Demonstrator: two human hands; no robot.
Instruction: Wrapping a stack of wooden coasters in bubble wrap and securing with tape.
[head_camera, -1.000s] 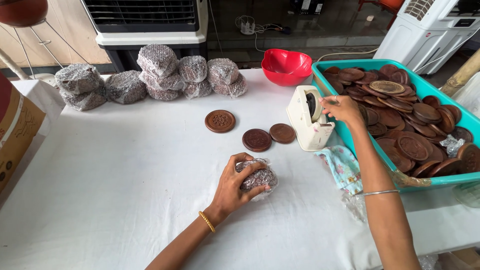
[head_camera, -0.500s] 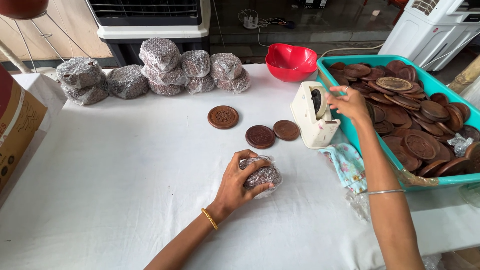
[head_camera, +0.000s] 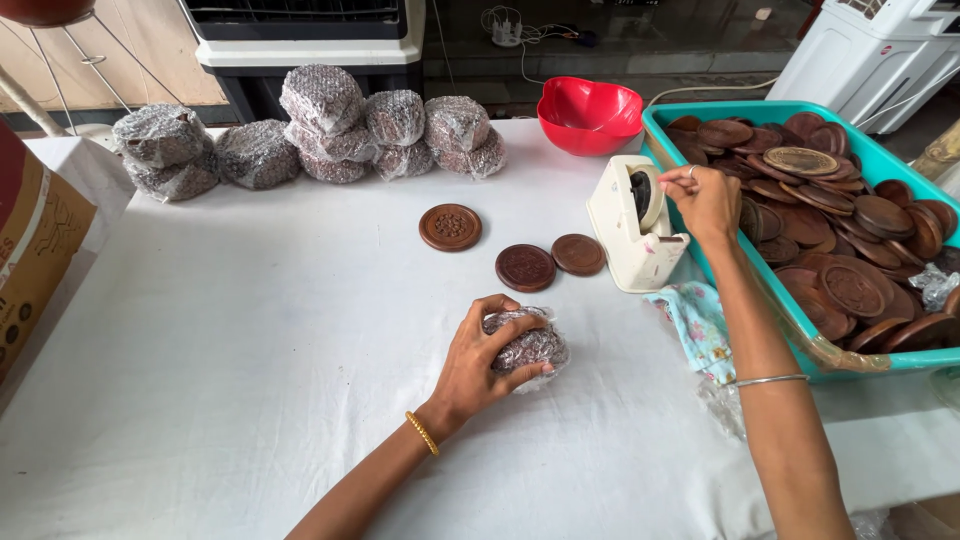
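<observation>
My left hand (head_camera: 480, 365) presses down on a small bubble-wrapped bundle (head_camera: 530, 347) on the white table (head_camera: 250, 340), fingers curled over it. At the top of a cream tape dispenser (head_camera: 633, 225), my right hand (head_camera: 705, 200) pinches the tape end with thumb and forefinger. Three round carved wooden discs (head_camera: 450, 227) (head_camera: 526, 267) (head_camera: 578, 254) lie loose between the two hands.
A teal crate (head_camera: 812, 345) full of several wooden discs stands at the right. A red bowl (head_camera: 589, 113) sits behind the dispenser. Several bubble-wrapped bundles (head_camera: 330, 125) are stacked at the back. A cardboard box (head_camera: 30, 245) is at the left, a patterned cloth (head_camera: 700, 325) by the crate.
My right hand has shifted slightly at the top of the tape dispenser. My left hand stays on the wrapped bundle.
</observation>
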